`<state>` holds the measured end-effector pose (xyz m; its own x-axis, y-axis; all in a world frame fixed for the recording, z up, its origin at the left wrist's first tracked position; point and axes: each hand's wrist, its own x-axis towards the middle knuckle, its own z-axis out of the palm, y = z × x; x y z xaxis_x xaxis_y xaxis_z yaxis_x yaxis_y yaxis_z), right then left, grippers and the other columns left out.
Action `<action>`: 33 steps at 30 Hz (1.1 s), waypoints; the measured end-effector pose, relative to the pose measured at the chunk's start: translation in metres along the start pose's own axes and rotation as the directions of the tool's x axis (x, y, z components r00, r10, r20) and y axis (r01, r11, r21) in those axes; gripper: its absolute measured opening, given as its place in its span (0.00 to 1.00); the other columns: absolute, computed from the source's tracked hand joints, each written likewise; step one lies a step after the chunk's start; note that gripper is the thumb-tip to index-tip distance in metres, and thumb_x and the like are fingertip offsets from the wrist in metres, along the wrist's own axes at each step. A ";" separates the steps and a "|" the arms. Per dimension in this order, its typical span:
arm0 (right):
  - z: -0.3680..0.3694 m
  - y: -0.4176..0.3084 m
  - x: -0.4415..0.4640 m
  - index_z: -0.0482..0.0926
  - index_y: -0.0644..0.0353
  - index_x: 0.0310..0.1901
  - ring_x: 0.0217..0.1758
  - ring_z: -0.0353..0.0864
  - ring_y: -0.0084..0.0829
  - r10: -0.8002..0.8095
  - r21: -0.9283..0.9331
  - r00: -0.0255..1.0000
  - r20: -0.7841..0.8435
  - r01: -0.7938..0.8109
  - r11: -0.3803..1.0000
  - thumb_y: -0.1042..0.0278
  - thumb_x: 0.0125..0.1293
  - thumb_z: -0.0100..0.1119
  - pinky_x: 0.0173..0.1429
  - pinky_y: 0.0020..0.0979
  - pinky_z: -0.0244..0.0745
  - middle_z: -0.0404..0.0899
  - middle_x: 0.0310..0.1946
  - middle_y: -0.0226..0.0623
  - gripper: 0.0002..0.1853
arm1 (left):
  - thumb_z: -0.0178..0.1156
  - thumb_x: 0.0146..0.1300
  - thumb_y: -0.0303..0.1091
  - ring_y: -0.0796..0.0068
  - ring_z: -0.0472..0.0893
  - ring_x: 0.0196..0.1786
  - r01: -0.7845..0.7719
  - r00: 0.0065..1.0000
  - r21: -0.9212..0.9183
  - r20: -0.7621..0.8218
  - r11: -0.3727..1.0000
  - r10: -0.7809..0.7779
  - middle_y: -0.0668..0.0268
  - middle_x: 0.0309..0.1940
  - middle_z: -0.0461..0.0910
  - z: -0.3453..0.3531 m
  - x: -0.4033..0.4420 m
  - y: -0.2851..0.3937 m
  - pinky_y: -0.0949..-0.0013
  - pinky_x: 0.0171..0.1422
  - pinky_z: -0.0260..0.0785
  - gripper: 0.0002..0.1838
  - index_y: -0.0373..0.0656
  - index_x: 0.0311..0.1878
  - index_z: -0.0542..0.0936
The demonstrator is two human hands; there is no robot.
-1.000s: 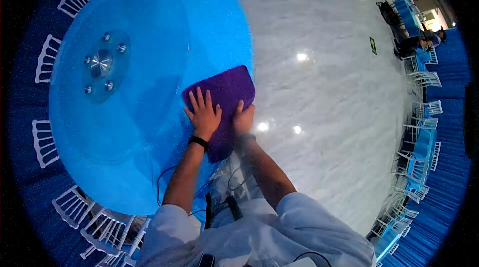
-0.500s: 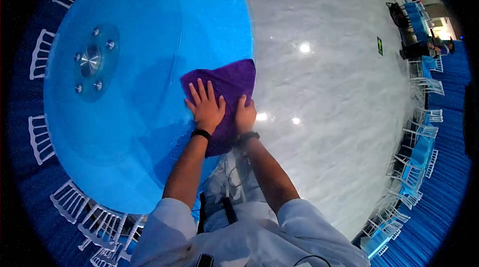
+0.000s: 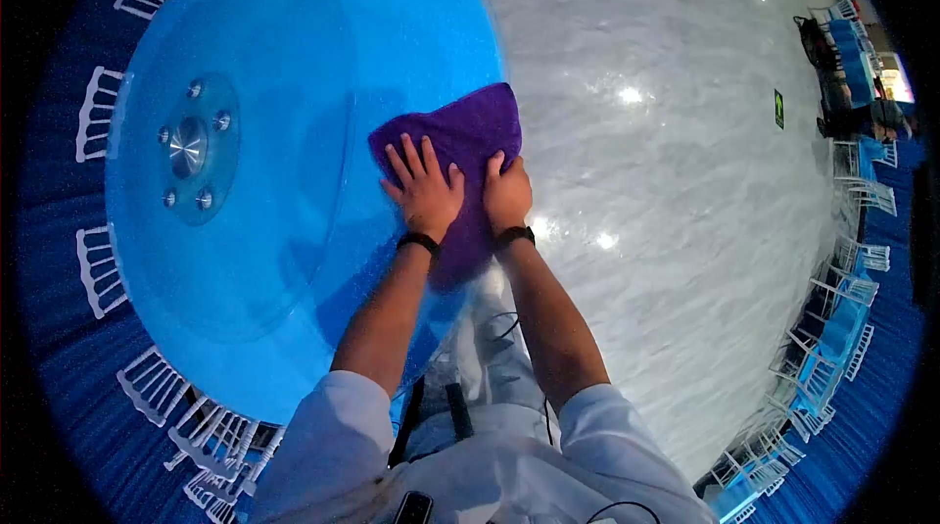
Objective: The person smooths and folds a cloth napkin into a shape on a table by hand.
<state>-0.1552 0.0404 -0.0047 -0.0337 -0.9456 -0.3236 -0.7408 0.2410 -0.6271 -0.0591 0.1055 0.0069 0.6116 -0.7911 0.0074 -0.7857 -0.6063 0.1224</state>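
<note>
A purple cloth (image 3: 467,127) lies over the right edge of the round blue table (image 3: 284,367), its near end hanging toward my body. Pressed flat on the cloth, my left hand (image 3: 426,193) has its fingers spread. My right hand (image 3: 507,193) grips the cloth at the table's rim, thumb on top and fingers curled round the edge. A dark band circles each wrist.
A round glass turntable with a metal hub (image 3: 189,147) sits on the table. White chairs (image 3: 98,113) ring its far side. Pale marbled floor (image 3: 666,230) spreads to the right, with more blue tables, chairs and a person (image 3: 871,119) beyond.
Both hands and the cloth have moved slightly up and right in the view. The camera view has shifted too. My left hand stays spread on the cloth and my right hand keeps its grip.
</note>
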 end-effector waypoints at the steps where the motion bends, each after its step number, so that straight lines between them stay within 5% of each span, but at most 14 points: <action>1: 0.001 -0.002 0.006 0.74 0.61 0.41 0.42 0.77 0.54 0.002 -0.003 1.000 0.004 -0.002 1.000 0.46 0.65 0.43 0.45 0.50 0.71 0.79 0.38 0.52 0.23 | 0.48 0.62 0.48 0.44 0.41 0.74 0.003 1.000 0.001 0.004 1.000 -0.003 0.53 0.73 0.45 0.000 0.006 0.002 0.25 0.62 0.46 0.33 0.44 0.69 0.58; 13: 0.004 -0.038 0.071 0.72 0.63 0.44 0.40 0.77 0.54 -0.167 -0.047 0.986 0.010 0.167 0.985 0.49 0.66 0.44 0.43 0.51 0.70 0.78 0.36 0.54 0.22 | 0.49 0.59 0.47 0.45 0.40 0.75 0.050 0.998 -0.041 0.037 0.998 -0.048 0.54 0.72 0.47 0.000 0.073 0.026 0.21 0.61 0.43 0.34 0.45 0.68 0.59; 19: 0.008 -0.050 0.095 0.71 0.63 0.43 0.39 0.78 0.49 -0.339 -0.145 0.941 -0.015 0.333 0.932 0.57 0.66 0.47 0.41 0.47 0.73 0.79 0.35 0.49 0.16 | 0.47 0.60 0.47 0.44 0.42 0.74 0.023 0.997 0.027 -0.075 0.999 -0.020 0.54 0.72 0.49 0.016 0.099 0.031 0.20 0.59 0.44 0.33 0.45 0.67 0.61; 23: 0.018 -0.050 0.106 0.70 0.63 0.54 0.40 0.79 0.42 -0.513 -0.202 0.843 -0.160 0.481 0.853 0.59 0.64 0.50 0.39 0.43 0.75 0.79 0.37 0.43 0.21 | 0.47 0.60 0.47 0.45 0.41 0.74 -0.011 0.995 0.028 -0.103 1.000 0.014 0.54 0.72 0.49 0.017 0.107 0.032 0.21 0.60 0.43 0.32 0.44 0.67 0.61; 33: 0.013 -0.017 0.029 0.60 0.67 0.64 0.39 0.80 0.41 -0.407 -0.331 0.900 -0.156 0.341 0.880 0.51 0.66 0.46 0.37 0.43 0.76 0.75 0.40 0.43 0.32 | 0.45 0.65 0.47 0.44 0.43 0.74 -0.102 0.995 0.010 -0.011 0.995 0.102 0.55 0.73 0.47 0.002 0.007 0.012 0.22 0.60 0.47 0.30 0.44 0.68 0.60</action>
<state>-0.1355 0.0117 -0.0126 0.1664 -0.9832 0.0748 -0.8855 -0.1824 -0.4273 -0.0646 0.0925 0.0067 0.5290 -0.8481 0.0308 -0.8451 -0.5230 0.1108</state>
